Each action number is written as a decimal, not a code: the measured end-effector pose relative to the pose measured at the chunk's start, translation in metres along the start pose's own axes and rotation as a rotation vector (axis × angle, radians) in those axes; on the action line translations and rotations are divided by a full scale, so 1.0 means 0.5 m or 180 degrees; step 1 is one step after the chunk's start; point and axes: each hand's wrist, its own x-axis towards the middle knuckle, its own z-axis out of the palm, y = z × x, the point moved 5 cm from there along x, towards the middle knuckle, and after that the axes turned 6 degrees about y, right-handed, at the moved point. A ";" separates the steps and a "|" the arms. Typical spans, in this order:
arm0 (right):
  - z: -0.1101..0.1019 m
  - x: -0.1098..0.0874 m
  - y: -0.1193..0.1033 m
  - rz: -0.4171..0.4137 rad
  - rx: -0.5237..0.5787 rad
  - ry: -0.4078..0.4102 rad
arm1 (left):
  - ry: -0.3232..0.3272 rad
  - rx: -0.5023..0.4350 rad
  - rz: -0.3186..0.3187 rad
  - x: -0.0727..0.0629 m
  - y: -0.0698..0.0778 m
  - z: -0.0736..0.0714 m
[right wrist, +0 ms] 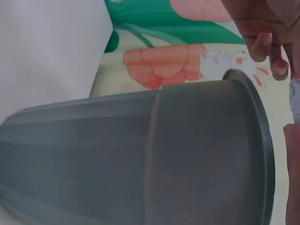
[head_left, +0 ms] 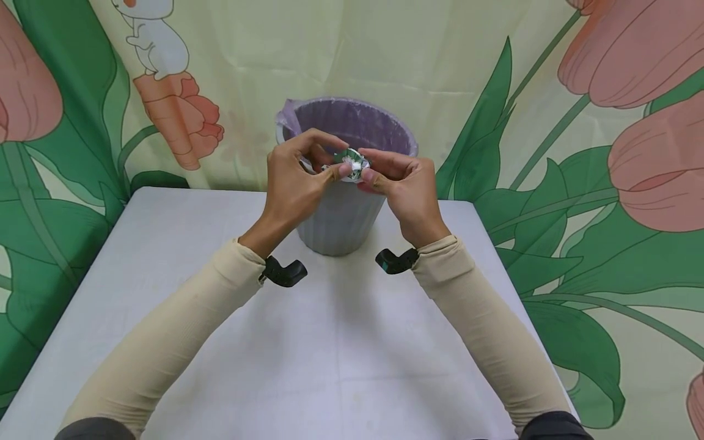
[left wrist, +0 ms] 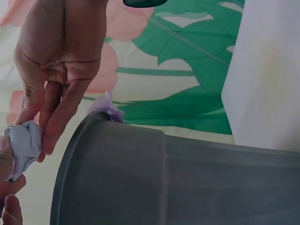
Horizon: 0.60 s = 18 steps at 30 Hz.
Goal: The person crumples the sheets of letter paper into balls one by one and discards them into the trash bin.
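Both hands pinch one small crumpled foil wrapper, silver with green (head_left: 354,164), above the near rim of a grey bin (head_left: 341,220). My left hand (head_left: 294,177) has thumb and fingertips on its left side. From the right, my right hand (head_left: 415,189) pinches it between thumb and index finger. In the left wrist view the wrapper (left wrist: 24,143) looks pale and folded, with the right hand (left wrist: 61,70) reaching down to it from above. The right wrist view catches only a sliver of the wrapper (right wrist: 295,101) at its edge, under the left hand's fingers.
The bin stands upright at the far part of a white-covered table (head_left: 231,342). A purple liner (head_left: 288,117) bunches over its left rim. Close behind hangs a cloth backdrop (head_left: 264,55) printed with tulips and a rabbit. Each wrist bears a black camera (head_left: 285,272).
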 end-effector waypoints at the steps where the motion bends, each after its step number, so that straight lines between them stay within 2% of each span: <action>1: 0.000 0.003 -0.002 0.0019 -0.0002 0.0008 | 0.0011 -0.0033 0.0009 0.003 -0.001 0.002; 10: 0.001 0.028 -0.018 0.0079 0.0036 -0.0002 | 0.0101 -0.0283 0.0043 0.022 0.002 0.010; 18: -0.001 0.058 -0.030 0.0054 -0.0127 0.0102 | 0.0120 0.0007 0.0243 0.054 0.001 0.024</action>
